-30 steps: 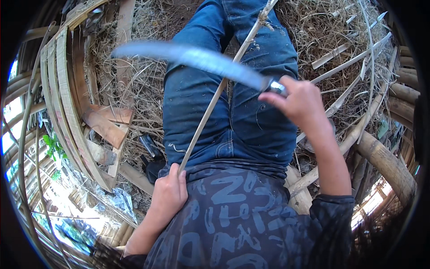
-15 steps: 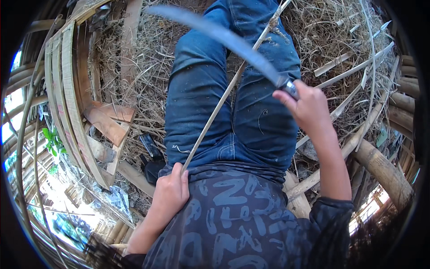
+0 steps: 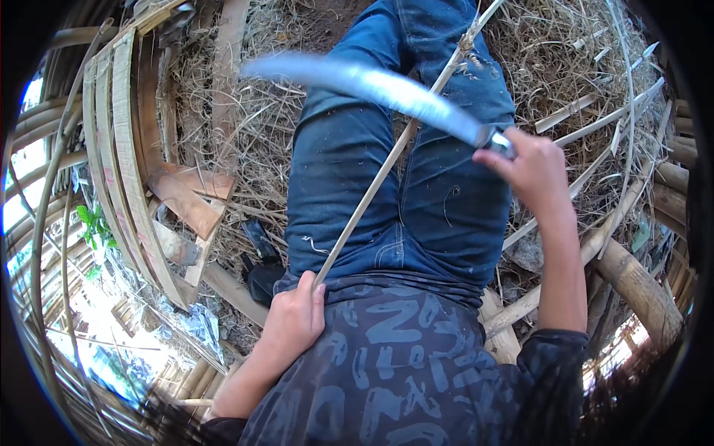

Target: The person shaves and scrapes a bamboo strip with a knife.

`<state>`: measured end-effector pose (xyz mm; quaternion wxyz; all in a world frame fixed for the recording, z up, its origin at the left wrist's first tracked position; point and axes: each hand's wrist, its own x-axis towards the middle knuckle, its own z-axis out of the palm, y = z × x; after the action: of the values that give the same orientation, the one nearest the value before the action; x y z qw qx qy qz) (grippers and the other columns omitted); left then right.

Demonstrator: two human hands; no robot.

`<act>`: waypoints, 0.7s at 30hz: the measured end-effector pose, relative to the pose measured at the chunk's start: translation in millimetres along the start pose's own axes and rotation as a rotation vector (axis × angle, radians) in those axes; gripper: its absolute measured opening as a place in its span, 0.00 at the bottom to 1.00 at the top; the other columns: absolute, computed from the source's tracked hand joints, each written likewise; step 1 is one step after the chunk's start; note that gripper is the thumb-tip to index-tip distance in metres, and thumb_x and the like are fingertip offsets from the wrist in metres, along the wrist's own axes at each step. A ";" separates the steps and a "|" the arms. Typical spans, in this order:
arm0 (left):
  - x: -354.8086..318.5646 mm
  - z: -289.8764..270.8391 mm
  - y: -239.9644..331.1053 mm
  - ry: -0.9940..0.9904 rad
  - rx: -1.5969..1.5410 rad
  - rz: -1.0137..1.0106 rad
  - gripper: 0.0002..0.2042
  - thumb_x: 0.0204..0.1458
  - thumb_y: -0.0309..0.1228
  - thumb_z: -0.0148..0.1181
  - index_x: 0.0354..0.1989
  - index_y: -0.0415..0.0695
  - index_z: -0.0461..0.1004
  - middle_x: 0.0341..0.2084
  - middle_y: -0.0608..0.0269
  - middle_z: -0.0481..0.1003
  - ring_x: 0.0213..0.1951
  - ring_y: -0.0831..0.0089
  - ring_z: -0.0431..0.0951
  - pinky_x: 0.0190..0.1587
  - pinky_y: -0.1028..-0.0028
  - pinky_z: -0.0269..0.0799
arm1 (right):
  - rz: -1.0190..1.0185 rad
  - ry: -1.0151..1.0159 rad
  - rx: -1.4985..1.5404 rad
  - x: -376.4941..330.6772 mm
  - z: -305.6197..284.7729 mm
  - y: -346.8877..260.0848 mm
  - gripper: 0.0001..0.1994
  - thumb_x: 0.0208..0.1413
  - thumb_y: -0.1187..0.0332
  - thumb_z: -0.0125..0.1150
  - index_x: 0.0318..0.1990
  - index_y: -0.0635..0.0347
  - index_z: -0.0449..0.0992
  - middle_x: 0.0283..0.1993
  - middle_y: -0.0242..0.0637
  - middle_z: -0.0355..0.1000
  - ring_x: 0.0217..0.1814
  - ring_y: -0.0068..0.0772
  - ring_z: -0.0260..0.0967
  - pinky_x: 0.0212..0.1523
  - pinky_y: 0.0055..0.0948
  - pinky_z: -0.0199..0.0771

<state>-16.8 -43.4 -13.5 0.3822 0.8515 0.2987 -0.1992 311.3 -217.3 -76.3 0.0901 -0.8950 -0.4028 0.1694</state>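
Observation:
A long thin bamboo strip [image 3: 379, 176] runs slantwise over my jeans, from my waist up to the far right. My left hand [image 3: 296, 316] is closed round its near end, by the hem of my dark shirt. In my right hand [image 3: 534, 167] is the short handle of a machete [image 3: 424, 104], above my thigh on the right. The long, slightly curved blade points left and crosses over the strip; its outer half is smeared by motion. Whether the edge touches the strip, I cannot tell. Curled shavings hang from a node near the strip's far end.
Dry shavings [image 3: 550, 67] cover the ground on both sides of my legs. A wooden slatted frame [image 3: 123, 149] stands at left, with short board pieces [image 3: 190, 204] beside it. A dark object [image 3: 264, 279] lies by my left hip. A thick bamboo pole [image 3: 636, 286] is at right.
The whole view has shifted slightly, so everything sits a little further right and down. The machete still crosses the strip, its blade now brighter. Both hands keep their holds.

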 end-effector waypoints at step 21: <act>2.8 0.3 1.1 0.003 -0.185 -0.058 0.05 0.61 0.26 0.50 0.37 0.35 0.66 0.19 0.40 0.72 0.25 0.41 0.75 0.28 0.53 0.68 | 0.175 0.060 0.020 12.8 -3.4 26.8 0.29 0.52 0.37 0.60 0.26 0.60 0.73 0.20 0.47 0.72 0.26 0.55 0.73 0.28 0.46 0.70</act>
<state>-14.0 -43.2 -14.7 0.4531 0.8037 0.3408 -0.1805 339.0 -225.4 -84.1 0.0960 -0.9305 -0.3185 0.1537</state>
